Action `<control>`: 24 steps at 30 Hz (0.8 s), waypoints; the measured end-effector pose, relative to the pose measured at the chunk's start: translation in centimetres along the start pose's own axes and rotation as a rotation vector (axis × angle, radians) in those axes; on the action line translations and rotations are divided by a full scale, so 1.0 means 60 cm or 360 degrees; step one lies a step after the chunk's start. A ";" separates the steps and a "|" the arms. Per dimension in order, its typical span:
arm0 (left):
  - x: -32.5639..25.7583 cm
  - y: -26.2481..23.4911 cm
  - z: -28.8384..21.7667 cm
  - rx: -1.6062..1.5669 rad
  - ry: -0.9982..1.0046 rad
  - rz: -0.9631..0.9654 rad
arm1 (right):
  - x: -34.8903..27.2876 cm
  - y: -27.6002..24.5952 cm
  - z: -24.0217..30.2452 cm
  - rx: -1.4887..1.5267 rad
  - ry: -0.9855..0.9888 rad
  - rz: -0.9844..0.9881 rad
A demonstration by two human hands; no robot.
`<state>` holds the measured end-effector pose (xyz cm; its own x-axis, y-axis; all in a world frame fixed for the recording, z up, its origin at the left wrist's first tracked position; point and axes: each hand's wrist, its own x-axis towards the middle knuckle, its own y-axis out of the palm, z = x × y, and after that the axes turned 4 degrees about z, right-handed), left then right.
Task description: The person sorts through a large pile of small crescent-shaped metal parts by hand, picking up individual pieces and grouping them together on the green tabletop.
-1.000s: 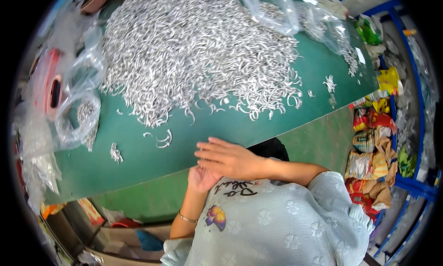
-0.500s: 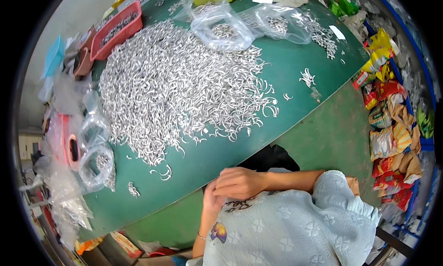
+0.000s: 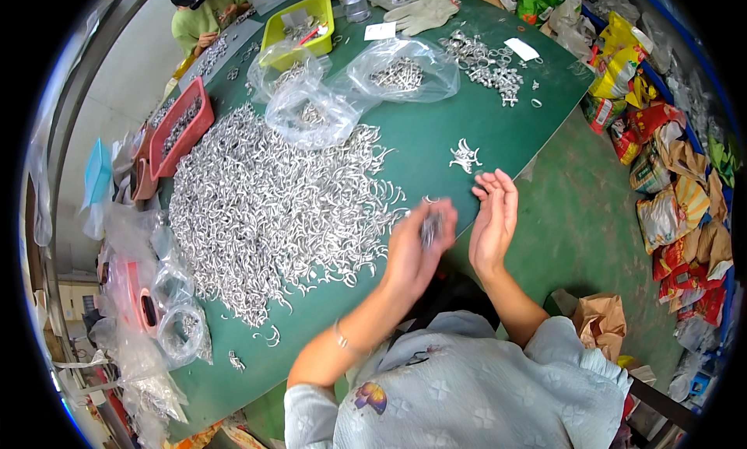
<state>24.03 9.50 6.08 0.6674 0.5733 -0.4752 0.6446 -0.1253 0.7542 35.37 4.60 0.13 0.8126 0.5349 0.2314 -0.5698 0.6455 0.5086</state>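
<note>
A wide heap of small curved silvery metal pieces (image 3: 272, 208) covers the middle and left of the green table (image 3: 436, 130). My left hand (image 3: 416, 250) is over the table's near edge, just right of the heap. It is blurred by motion, and its fingers curl around what look like several of the metal pieces (image 3: 429, 229). Beside it, to the right, my right hand (image 3: 494, 223) is raised at the table edge, palm turned inward, fingers apart and slightly bent, with nothing plainly in it. A small cluster of curved pieces (image 3: 465, 156) lies just beyond that hand.
Clear plastic bags (image 3: 401, 71) of metal parts, a yellow basket (image 3: 272, 30) and a glove (image 3: 422, 12) lie at the back. A red bin (image 3: 183, 130) stands left. Another person (image 3: 204, 17) sits at the far left. Colourful packets (image 3: 661, 208) line the right side.
My hands, earlier together at the near edge by my body, have parted and moved up and right to the table. My view has shifted, bringing the other person into sight.
</note>
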 end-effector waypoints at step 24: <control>0.211 0.041 0.045 0.1356 0.1438 -0.0143 | 0.102 0.006 -0.029 -0.1177 -0.0291 0.0419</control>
<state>35.08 14.29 0.68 0.3309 0.9161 0.2263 0.9365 -0.3483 0.0408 39.96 9.04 0.30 0.6111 0.6633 0.4320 -0.6268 0.7388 -0.2477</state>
